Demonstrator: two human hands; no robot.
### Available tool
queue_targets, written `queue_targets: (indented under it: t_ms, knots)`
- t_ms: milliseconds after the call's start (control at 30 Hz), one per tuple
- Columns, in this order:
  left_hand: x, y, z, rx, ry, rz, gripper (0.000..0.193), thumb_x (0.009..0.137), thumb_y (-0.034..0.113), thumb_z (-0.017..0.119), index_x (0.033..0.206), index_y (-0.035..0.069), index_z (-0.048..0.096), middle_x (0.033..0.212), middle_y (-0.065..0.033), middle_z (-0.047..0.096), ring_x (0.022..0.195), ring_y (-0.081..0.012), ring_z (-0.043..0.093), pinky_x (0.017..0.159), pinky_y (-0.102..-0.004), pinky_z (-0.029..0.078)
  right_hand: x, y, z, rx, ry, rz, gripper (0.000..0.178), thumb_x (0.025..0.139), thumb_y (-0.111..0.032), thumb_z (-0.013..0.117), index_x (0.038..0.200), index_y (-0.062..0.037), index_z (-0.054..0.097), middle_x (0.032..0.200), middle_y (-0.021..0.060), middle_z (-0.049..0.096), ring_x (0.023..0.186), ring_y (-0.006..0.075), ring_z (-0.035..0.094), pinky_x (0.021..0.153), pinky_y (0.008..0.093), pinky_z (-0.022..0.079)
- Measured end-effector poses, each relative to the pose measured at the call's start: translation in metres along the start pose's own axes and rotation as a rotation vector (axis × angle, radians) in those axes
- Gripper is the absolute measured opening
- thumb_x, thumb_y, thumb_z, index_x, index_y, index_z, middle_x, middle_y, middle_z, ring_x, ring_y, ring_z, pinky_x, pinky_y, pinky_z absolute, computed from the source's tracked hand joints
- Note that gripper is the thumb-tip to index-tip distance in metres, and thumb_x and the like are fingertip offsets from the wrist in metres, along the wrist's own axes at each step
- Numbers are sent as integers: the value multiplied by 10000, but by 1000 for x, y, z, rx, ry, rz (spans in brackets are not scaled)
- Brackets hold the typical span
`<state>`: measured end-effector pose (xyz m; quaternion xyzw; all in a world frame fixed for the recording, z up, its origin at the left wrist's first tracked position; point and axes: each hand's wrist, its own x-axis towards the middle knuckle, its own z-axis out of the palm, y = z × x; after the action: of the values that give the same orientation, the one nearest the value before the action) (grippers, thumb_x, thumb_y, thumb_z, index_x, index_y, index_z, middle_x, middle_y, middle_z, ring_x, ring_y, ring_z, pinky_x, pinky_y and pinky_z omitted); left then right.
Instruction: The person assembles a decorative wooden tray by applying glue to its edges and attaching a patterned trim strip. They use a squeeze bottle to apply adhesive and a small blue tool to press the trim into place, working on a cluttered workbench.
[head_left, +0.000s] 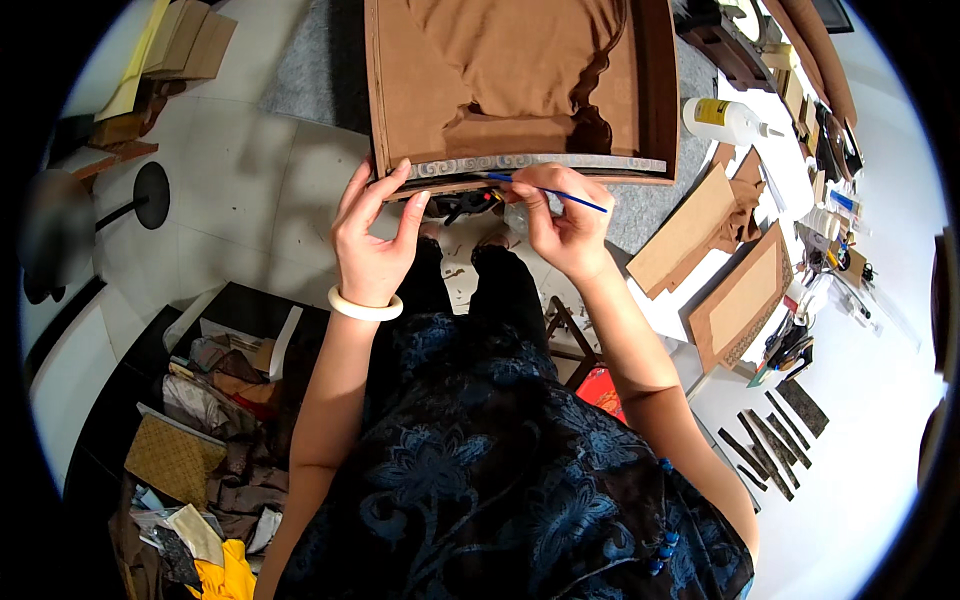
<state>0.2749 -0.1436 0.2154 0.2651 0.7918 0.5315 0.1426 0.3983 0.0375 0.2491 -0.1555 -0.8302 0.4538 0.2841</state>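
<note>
A large brown fabric-lined tray [520, 60] with raised walls lies in front of me. A grey strip with a scroll pattern [540, 163] runs along its near wall. At the near left corner, my left hand [375, 230] grips the wall, index finger on top and thumb on the outer side. My right hand [565, 215] pinches a thin blue-handled brush [575, 200], its tip pointing left at the near wall, just below the strip. A black clamp with red and orange parts [470, 206] shows under that wall, between my hands.
Right of the tray stands a white glue bottle [725, 120] with a yellow label. Brown boards [740, 295] and dark strips [770, 445] lie on the white table. An open container of fabric scraps [215, 400] is at lower left, a round black stand [152, 195] at left.
</note>
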Motion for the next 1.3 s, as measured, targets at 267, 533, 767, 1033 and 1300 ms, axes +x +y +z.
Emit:
queue_targets:
  t_ms: [267, 533, 767, 1033, 1300]
  knots:
    - [1, 2, -3, -22, 0, -11, 330, 806, 62, 789, 1124, 17, 715, 1171, -220, 674, 1130, -347, 634, 972, -396, 496, 4, -3, 9, -57, -69, -56, 133, 776, 95, 663, 836, -22, 644, 782, 95, 688, 622, 238, 665, 553, 304, 524]
    - [2, 0, -3, -59, -18, -1, 310, 823, 35, 769, 1124, 2, 700, 1143, -150, 678, 1106, -307, 638, 989, -388, 498, 6, -10, 23, 13, -87, -64, 125, 788, 103, 655, 840, -10, 642, 776, 110, 687, 630, 242, 673, 566, 306, 533]
    - [4, 6, -8, -141, -71, -96, 348, 841, -7, 750, 1182, 20, 691, 1290, -130, 591, 1127, -204, 625, 893, -321, 544, 12, -14, 40, -13, -143, -153, 121, 812, 113, 660, 845, -1, 636, 781, 115, 690, 629, 215, 683, 561, 287, 538]
    - [5, 12, -8, -171, -67, -153, 356, 832, -17, 745, 1181, 31, 692, 1282, -108, 593, 1135, -202, 619, 909, -322, 541, 5, -14, 48, 33, -61, -55, 107, 769, 73, 672, 831, -12, 652, 804, 130, 687, 685, 302, 672, 617, 345, 546]
    - [6, 12, -8, -243, -76, -149, 340, 844, -18, 735, 1178, 35, 694, 1282, -94, 593, 1122, -189, 620, 894, -314, 547, 7, -15, 47, 32, -70, -82, 139, 747, 75, 667, 845, -22, 648, 799, 124, 681, 670, 303, 662, 605, 352, 542]
